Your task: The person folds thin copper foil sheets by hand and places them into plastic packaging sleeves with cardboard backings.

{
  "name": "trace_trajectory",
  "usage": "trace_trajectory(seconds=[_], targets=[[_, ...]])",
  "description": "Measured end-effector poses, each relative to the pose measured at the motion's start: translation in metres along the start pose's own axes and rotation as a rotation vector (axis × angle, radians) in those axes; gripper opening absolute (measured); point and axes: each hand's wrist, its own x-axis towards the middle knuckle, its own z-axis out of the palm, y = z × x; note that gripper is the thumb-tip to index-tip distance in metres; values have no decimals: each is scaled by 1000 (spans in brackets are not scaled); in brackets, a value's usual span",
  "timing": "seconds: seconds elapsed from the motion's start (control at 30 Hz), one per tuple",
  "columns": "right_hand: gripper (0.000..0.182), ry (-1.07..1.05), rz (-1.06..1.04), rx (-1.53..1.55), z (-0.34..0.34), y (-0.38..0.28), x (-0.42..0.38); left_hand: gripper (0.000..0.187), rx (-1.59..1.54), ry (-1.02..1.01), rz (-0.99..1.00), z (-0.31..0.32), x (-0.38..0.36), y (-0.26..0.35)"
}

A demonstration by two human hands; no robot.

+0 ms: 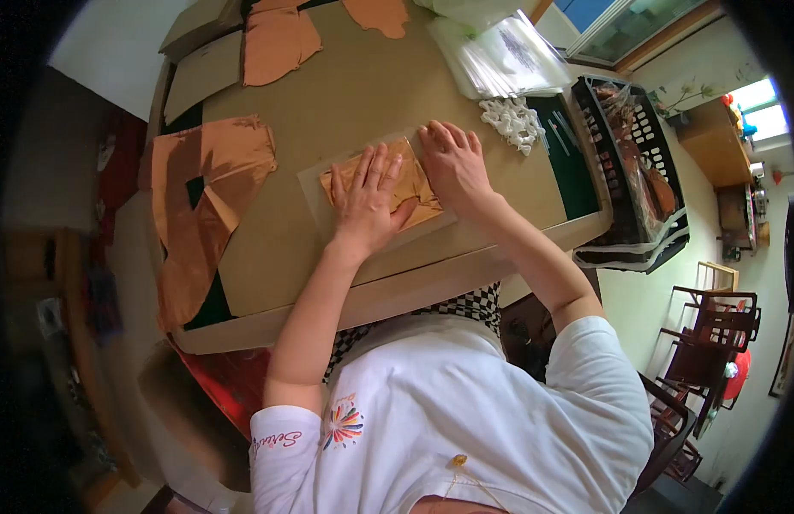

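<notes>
A clear plastic bag (312, 190) lies on the cardboard sheet with a folded piece of shiny copper-orange fabric (405, 177) inside it. My left hand (367, 201) rests flat on top, fingers extended and thumb out to the side. At the bag's right edge, my right hand (455, 163) has its fingers bent and closed down on the plastic; its thumb is hidden beneath. To the left, a larger piece of the same orange fabric (178, 193) is spread out and hangs toward the table's near edge.
More orange fabric pieces (281, 44) lie at the far side near cardboard flaps (204, 77). A stack of clear bags (504, 60) and a heap of white pieces (511, 122) are at the far right. A black crate (624, 154) stands beside the table (371, 304).
</notes>
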Motion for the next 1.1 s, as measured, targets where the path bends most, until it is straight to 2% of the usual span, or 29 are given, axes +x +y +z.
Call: trace_trajectory(seconds=[0.1,0.17,0.3,0.5,0.67,0.83,0.97,1.1], targets=[[48,-59,-168,71,-1,6,-24,72,-25,-5,-6,1,-1,0],[48,-89,-191,65,-8,-7,-45,72,-31,14,-3,4,-1,0],[51,-107,-129,-49,-16,-9,-61,72,-27,20,5,6,-1,-1],[46,-187,-132,-80,-35,13,-61,71,-3,-8,-16,1,-1,0],[47,-21,-223,295,-28,-14,-14,74,23,-5,-1,0,-3,0],[48,-9,-166,270,19,-21,8,81,5,-24,-44,4,-1,-3],[46,-10,-151,199,18,-22,3,87,-108,1,-88,-1,-8,-13],[50,-57,-131,63,9,-28,-4,88,28,-94,-123,-16,-17,-24]])
